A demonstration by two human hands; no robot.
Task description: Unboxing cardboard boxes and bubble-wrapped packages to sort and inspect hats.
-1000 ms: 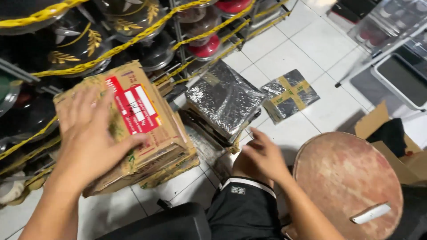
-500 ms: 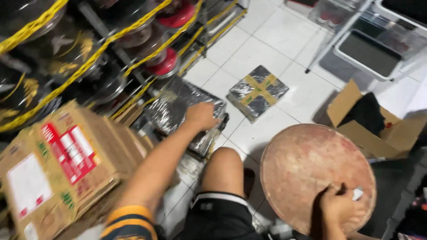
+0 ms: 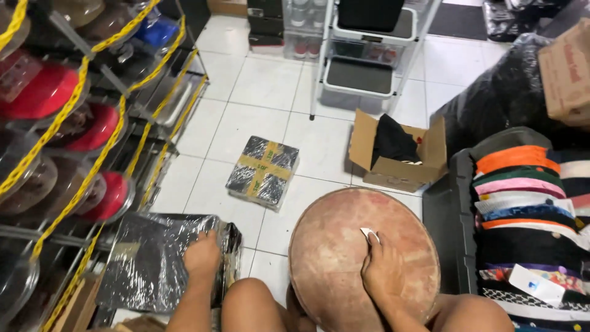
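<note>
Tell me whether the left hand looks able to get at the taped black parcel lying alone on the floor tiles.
Probably yes. The left hand rests on the wrapped package, and only bare floor tiles lie between it and the taped parcel; it likely needs a forward lean.

Bright, even indoor light, glare on the white floor tiles, edges slightly blurred.

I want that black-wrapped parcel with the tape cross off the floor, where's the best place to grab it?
Grip the taped parcel by two opposite side edges, coming down from above. It lies flat on the white tile floor with open tile all around, so every edge looks reachable. The slick wrap may slip, so hooking fingers under the edges is probably safer than pinching the top.
</note>
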